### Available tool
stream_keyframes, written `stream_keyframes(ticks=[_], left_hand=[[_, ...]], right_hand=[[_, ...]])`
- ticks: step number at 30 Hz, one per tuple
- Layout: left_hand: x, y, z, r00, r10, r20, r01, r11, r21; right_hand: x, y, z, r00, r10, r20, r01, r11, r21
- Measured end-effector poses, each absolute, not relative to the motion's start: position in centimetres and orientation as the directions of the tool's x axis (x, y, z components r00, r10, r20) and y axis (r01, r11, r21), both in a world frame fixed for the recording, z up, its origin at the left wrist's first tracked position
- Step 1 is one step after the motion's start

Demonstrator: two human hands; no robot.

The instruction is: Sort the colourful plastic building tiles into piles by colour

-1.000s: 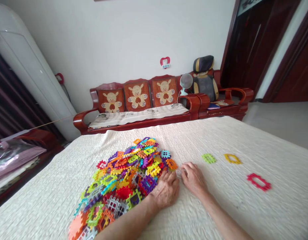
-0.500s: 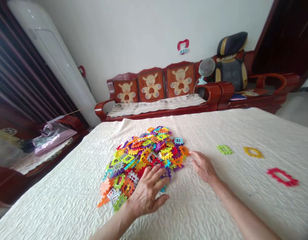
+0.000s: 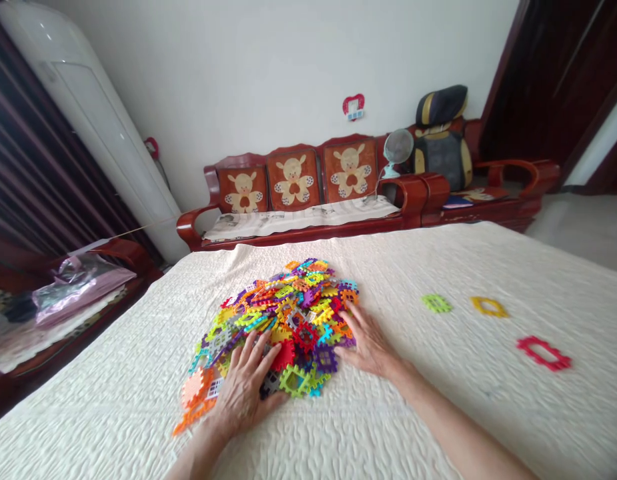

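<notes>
A heap of colourful plastic interlocking pieces point(image 3: 293, 313) with notched edges lies on the cream quilted cloth point(image 3: 413, 420). My left hand point(image 3: 245, 387) rests spread over the heap's near left part, palm down, covering some pieces. At the heap's right edge, my right hand point(image 3: 368, 343) has its fingers apart and touching the outer pieces. Close to the left fingertips is a red piece point(image 3: 284, 355). A purple piece point(image 3: 326, 359) lies between the hands, and a green piece point(image 3: 294, 380) sits at the near edge.
Apart on the right lie a light green piece point(image 3: 437, 303), a yellow frame piece point(image 3: 489, 307) and a red frame piece point(image 3: 544, 353). Behind the cloth stands a wooden sofa point(image 3: 288, 233) with bear cushions point(image 3: 294, 180). A pink bag point(image 3: 83, 287) is at the left.
My left hand has moved left across the heap, uncovering red, purple and green pieces. My right hand has come in against the heap's right edge. The view has shifted slightly.
</notes>
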State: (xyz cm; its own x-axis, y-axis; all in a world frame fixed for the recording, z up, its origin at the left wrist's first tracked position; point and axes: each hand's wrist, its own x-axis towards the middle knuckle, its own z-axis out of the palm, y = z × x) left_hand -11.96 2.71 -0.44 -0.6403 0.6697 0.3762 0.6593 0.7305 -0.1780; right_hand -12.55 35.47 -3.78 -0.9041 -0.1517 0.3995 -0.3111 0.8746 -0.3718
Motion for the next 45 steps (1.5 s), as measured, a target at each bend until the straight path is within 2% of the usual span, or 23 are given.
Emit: stream_keyframes(ticks=[7, 13, 21, 26, 30, 34, 37, 42, 45], left_hand=[[-13.5, 3.6, -0.3, -0.662, 0.652, 0.369, 0.648, 0.746, -0.156], [-10.8, 5.1, 1.3, -0.687, 0.675, 0.269, 0.664, 0.734, -0.145], [-9.8, 12.7, 1.2, -0.636, 0.728, 0.254, 0.763, 0.643, 0.068], [-10.4, 14.0, 1.1, -0.636, 0.713, 0.294, 0.764, 0.636, 0.112], [-11.2, 15.6, 1.6, -0.696, 0.634, 0.335, 0.709, 0.679, 0.188], [-12.3, 18.9, 1.2, -0.724, 0.550, 0.417, 0.665, 0.717, 0.208], [-12.9, 20.6, 0.0, -0.723, 0.527, 0.447, 0.656, 0.726, 0.204], [-13.0, 21.0, -1.5, -0.724, 0.541, 0.429, 0.662, 0.720, 0.209], [-13.1, 20.8, -1.7, -0.713, 0.550, 0.434, 0.669, 0.720, 0.184]], right_hand=[[-14.0, 34.9, -3.3, -0.904, -0.116, 0.412, -0.292, 0.870, -0.397], [-13.7, 34.9, -3.1, -0.911, -0.113, 0.397, -0.288, 0.864, -0.414], [-14.0, 35.2, -4.0, -0.886, -0.111, 0.450, -0.317, 0.852, -0.416], [-13.9, 35.2, -3.8, -0.878, -0.117, 0.464, -0.343, 0.831, -0.439], [-13.8, 35.6, -3.1, -0.878, -0.097, 0.469, -0.373, 0.754, -0.541], [-14.2, 36.2, -3.0, -0.887, 0.045, 0.461, -0.329, 0.638, -0.696], [-14.7, 36.4, -3.3, -0.896, 0.102, 0.432, -0.285, 0.614, -0.736], [-15.2, 36.4, -3.5, -0.861, 0.140, 0.488, -0.302, 0.632, -0.714], [-15.5, 36.2, -2.8, -0.817, 0.058, 0.574, -0.387, 0.682, -0.620]])
